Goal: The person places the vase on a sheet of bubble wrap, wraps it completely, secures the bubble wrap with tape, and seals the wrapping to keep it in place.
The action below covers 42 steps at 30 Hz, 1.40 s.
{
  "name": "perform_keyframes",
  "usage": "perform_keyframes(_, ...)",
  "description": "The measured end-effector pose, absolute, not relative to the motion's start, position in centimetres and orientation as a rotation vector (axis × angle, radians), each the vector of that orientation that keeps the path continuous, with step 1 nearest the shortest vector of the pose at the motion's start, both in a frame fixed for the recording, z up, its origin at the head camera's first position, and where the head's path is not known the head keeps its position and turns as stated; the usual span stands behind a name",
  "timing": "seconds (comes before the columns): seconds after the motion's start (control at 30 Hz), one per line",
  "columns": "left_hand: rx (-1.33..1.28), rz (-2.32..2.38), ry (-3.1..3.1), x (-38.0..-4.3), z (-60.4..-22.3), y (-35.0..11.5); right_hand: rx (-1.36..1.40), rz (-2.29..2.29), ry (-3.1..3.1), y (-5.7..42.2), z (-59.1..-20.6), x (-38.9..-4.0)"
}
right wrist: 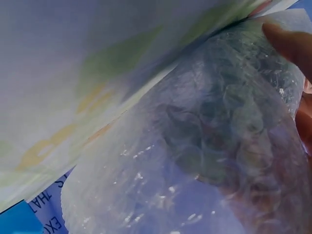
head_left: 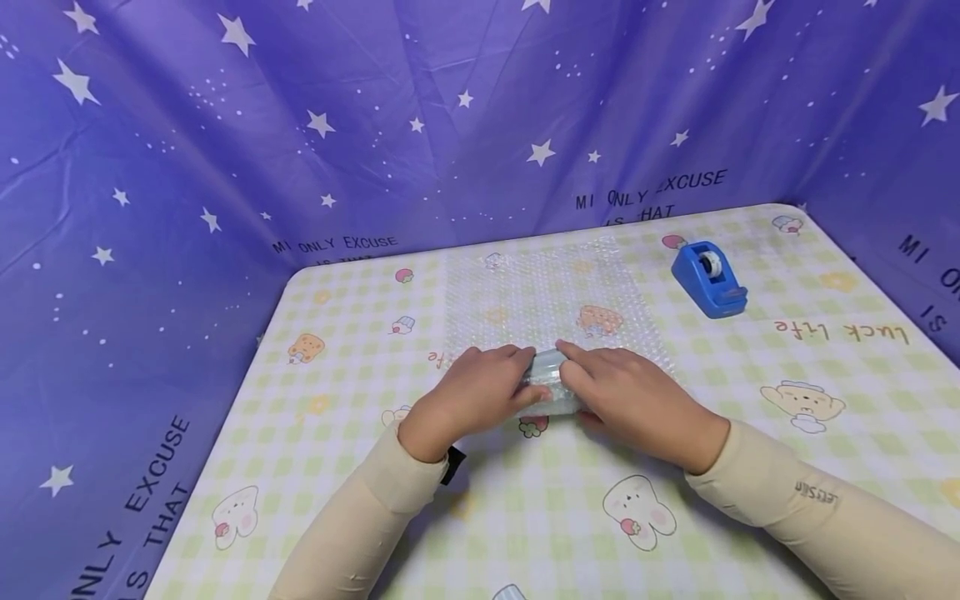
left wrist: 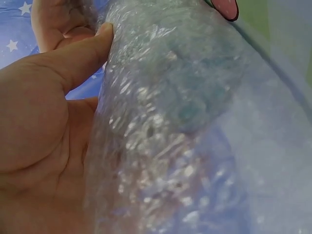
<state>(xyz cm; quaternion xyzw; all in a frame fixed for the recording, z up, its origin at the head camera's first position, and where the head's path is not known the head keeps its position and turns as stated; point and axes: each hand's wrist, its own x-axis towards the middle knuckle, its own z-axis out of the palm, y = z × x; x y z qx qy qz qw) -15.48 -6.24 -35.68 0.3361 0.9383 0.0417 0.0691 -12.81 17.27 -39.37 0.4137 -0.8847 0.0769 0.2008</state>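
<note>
A sheet of bubble wrap (head_left: 532,292) lies flat on the table, its near end rolled around a pale, shiny object (head_left: 550,367) whose kind I cannot tell. My left hand (head_left: 480,387) grips the left end of this roll, with the thumb on its near side. On the right end, my right hand (head_left: 637,400) holds the roll with fingers bent over it. Up close in the left wrist view, the wrapped bundle (left wrist: 165,92) shows a blurred greenish shape through the bubbles. The right wrist view shows the bundle's open, loose edge (right wrist: 122,195) and a thumb (right wrist: 287,41) against the plastic.
A blue tape dispenser (head_left: 708,283) with a roll of tape stands at the back right of the table. The checked tablecloth (head_left: 322,467) has printed cartoon figures. Purple star-patterned curtains (head_left: 420,167) hang behind and beside the table.
</note>
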Motion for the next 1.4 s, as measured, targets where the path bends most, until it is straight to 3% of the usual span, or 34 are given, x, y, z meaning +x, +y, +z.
perform_keyframes(1.0,1.173,0.13,2.869,-15.37,-36.07,-6.39,1.192,0.204,-2.43,17.6,-39.58,-13.08)
perform_keyframes(1.4,1.114,0.145,2.818,-15.13,-35.66,-6.4,1.216,0.229,-2.485,17.66,-39.12,-12.91)
